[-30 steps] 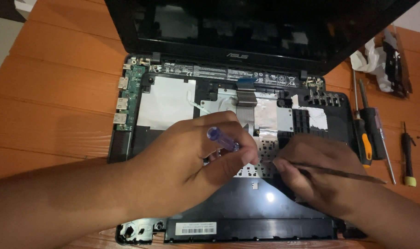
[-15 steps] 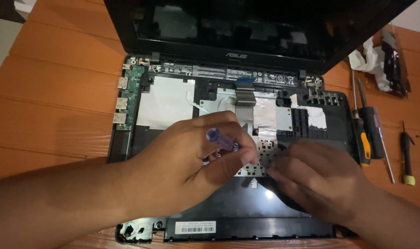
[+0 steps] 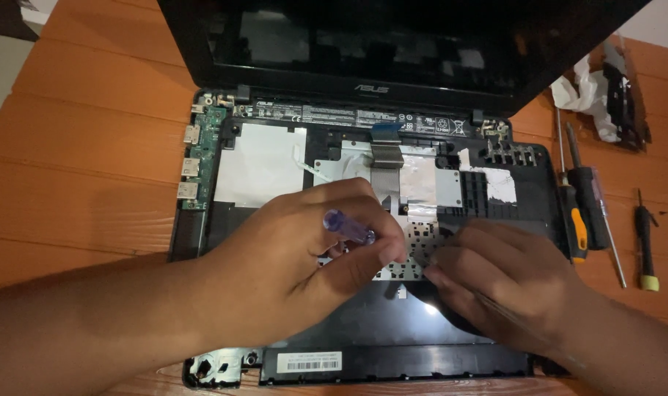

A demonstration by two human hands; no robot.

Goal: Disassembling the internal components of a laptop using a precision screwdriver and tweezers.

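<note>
An opened laptop base (image 3: 260,165) with its keyboard off lies on an orange wooden table. My left hand (image 3: 290,264) is over its middle, fingers closed on a small purple-handled screwdriver (image 3: 348,227) whose tip is hidden under my fingers. My right hand (image 3: 510,282) rests just to the right, fingertips on the perforated metal plate (image 3: 422,246). It grips a thin dark rod-like tool (image 3: 499,308), mostly hidden beneath the hand. The two hands nearly touch. A grey ribbon cable (image 3: 387,165) runs down toward the plate.
The laptop screen (image 3: 392,44) stands open at the back. A green board with ports (image 3: 202,158) lines the left edge. Two screwdrivers (image 3: 583,213) and a small yellow-tipped one (image 3: 645,249) lie to the right. White tissue (image 3: 579,92) and a black part (image 3: 623,95) sit at the back right.
My right hand has shifted slightly left and turned over the thin tool, so less of the tool shows. My left hand has stayed in place with the screwdriver.
</note>
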